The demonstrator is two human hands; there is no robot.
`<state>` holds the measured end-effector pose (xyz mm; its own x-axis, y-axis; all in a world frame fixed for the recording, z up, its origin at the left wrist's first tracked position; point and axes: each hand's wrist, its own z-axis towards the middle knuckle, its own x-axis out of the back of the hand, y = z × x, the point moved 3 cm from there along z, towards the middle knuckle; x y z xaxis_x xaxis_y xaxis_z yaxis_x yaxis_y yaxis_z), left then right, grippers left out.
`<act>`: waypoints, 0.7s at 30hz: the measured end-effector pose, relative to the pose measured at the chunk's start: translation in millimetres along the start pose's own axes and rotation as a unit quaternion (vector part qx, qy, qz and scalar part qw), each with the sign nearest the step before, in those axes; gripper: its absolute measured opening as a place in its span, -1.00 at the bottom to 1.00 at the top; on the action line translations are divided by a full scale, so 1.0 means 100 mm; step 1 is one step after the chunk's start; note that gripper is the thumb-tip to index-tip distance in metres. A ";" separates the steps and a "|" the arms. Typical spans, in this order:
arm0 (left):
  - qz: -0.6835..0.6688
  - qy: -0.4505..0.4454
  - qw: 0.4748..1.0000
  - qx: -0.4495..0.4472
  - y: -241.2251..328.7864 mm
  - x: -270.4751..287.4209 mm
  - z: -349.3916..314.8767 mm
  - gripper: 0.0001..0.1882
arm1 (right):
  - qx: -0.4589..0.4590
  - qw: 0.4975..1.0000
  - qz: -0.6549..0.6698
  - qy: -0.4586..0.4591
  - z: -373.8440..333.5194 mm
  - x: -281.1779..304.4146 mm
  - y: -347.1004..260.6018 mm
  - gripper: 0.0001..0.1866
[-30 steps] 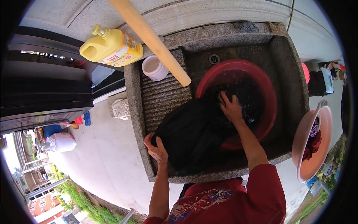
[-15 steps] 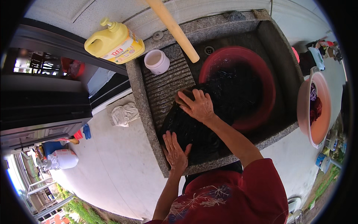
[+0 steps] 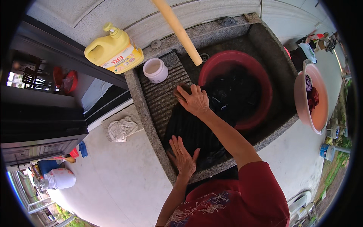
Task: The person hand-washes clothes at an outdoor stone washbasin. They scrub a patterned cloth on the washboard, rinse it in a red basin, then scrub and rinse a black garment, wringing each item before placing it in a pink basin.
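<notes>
Black wet cloth [image 3: 191, 130] lies spread over the ridged washboard [image 3: 153, 92] at the left of a stone sink, its far side reaching toward a red basin [image 3: 267, 94]. My right hand [image 3: 197, 102] is closed around a brown scrub brush [image 3: 177, 93] at the cloth's far edge; the brush's underside is hidden. Nearer to me, my left hand [image 3: 184, 159] presses flat on the cloth by the sink's front left edge, fingers stretched out and thumb apart. More dark cloth [image 3: 236, 89] sits in water inside the basin.
A white tub [image 3: 155, 70] stands on the washboard's far end. On the left rim is a yellow pump jug [image 3: 115, 51]. A pale pole [image 3: 177, 28] juts over the sink. To the right stands a pink basin [image 3: 319, 109] with clothes; a rag [image 3: 121, 129] lies left.
My right hand has slid the brush farther away along the cloth, up the washboard. My left hand remains flat on the cloth. The whole view has shifted slightly.
</notes>
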<state>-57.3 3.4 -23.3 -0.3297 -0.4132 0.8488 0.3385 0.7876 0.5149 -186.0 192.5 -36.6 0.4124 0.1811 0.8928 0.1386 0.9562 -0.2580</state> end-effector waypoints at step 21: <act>-0.046 0.069 0.995 0.063 -0.14 0.02 0.07 0.12 | 0.154 0.978 0.120 -0.077 -0.89 0.53 -0.38 -0.37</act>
<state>-69.2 -4.8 -29.3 -0.2278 -0.5373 0.8121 0.1971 0.7913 0.5788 -89.1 144.8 -12.5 0.2570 0.4178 0.8714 -0.2329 0.9019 -0.3637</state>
